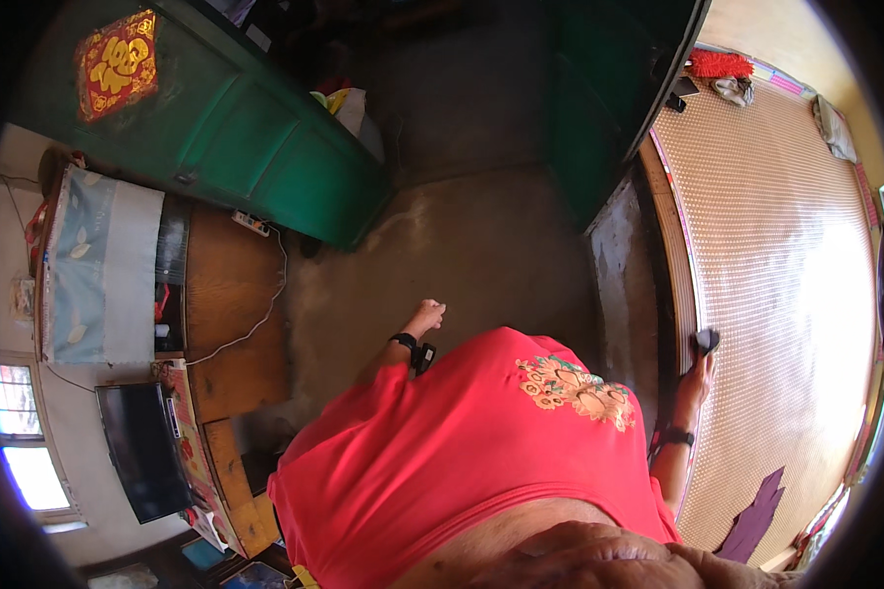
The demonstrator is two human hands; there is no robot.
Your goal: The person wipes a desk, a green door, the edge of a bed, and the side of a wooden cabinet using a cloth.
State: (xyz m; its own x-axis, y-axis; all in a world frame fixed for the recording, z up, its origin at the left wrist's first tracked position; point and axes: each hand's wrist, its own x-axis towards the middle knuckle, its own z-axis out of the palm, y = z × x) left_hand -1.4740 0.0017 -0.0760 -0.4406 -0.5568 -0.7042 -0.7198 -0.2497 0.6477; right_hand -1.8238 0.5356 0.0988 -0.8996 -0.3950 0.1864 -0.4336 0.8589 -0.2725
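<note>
My left hand (431, 314) hangs in front of my body above the bare floor (442, 250), its fingers curled in and nothing visible in them. Over at the right, my right hand (696, 379) holds a small dark object (706, 341), blurred and perhaps a folded cloth, at the near edge of a raised bed platform. A tan patterned mat (766, 258) covers the platform. Farther back along the mat lies a purple cloth (753, 519), to the right of my forearm.
Two green door leaves, the left one (265, 147) and the right one (597, 96), flank a dark doorway. Along the left wall stand a wooden cabinet (232, 316) with a trailing white cable (280, 283) and a television (144, 453). A red fluffy item (720, 65) lies at the mat's far end.
</note>
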